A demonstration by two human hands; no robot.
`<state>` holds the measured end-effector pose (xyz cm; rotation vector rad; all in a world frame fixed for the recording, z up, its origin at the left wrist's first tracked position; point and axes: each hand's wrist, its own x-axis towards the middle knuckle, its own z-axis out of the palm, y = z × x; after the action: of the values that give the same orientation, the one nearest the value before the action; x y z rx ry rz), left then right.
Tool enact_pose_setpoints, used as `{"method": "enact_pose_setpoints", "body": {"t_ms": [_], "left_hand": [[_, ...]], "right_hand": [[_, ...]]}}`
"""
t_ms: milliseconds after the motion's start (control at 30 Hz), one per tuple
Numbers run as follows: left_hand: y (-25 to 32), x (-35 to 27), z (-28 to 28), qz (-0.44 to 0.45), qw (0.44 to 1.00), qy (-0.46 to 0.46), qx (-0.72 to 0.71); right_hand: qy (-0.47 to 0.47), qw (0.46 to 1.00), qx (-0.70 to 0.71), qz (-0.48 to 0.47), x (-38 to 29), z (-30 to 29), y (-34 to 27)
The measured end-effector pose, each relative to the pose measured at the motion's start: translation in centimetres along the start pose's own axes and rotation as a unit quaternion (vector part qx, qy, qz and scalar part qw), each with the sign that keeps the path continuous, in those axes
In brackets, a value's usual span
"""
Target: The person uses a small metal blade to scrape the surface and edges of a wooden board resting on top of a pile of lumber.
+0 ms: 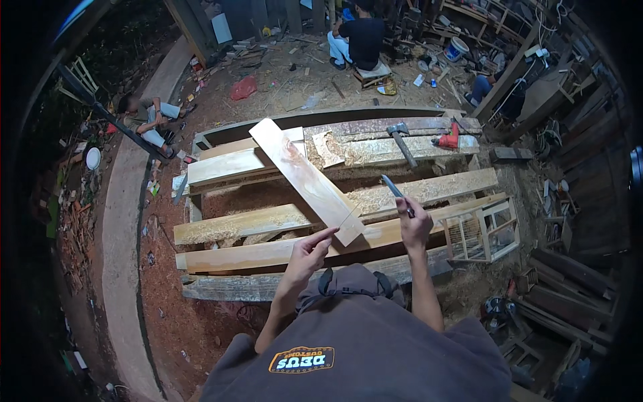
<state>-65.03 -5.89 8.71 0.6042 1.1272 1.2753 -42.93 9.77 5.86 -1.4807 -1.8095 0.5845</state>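
My right hand (416, 226) grips a knife (392, 186), its blade angled up and to the left above the gap between two beams. In my left hand (310, 252), a thin stick or wire (350, 216) is pinched between the fingers, and its far end points up and right. Behind that stick lies a pale, planed wooden board (306, 173), set slantwise across the beams. Its near end is just beyond my left fingertips. Whether those fingertips touch the board I cannot tell.
Shavings cover several beams (427, 193). A hatchet or hammer (402, 143) and a red power drill (448, 138) rest on the far beams. At right stands a small wooden frame cage (482, 231). People sit at left (153, 118), at the back (364, 37) and behind a post (495, 93).
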Motion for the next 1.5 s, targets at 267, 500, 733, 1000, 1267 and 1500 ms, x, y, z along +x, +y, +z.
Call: {"method": "enact_pose_setpoints", "body": {"t_ms": [267, 500, 733, 1000, 1267, 1500], "left_hand": [[-0.1, 0.0, 0.9, 0.005, 0.999, 0.02, 0.048], [-0.9, -0.5, 0.3, 0.015, 0.995, 0.075, 0.057], [-0.7, 0.0, 1.0, 0.039, 0.993, 0.061, 0.088], [-1.4, -0.2, -0.1, 0.009, 0.996, 0.075, 0.053], [-1.3, -0.5, 0.7, 0.019, 0.994, 0.093, 0.047], [-1.3, 0.0, 1.3, 0.027, 0.999, 0.042, 0.02]], "right_hand": [[-0.074, 0.973, 0.057, -0.211, -3.2, 3.5, -0.1], [-0.053, 0.99, 0.089, -0.096, -1.9, 0.0, -3.1], [0.043, 0.999, 0.03, -0.001, -1.3, 4.5, 2.6], [-0.097, 0.977, 0.085, -0.168, -5.0, 1.5, -4.6], [0.004, 1.0, 0.001, 0.019, -1.1, 1.2, 1.6], [-0.093, 0.984, 0.03, -0.152, -5.2, 2.8, -3.1]]}}
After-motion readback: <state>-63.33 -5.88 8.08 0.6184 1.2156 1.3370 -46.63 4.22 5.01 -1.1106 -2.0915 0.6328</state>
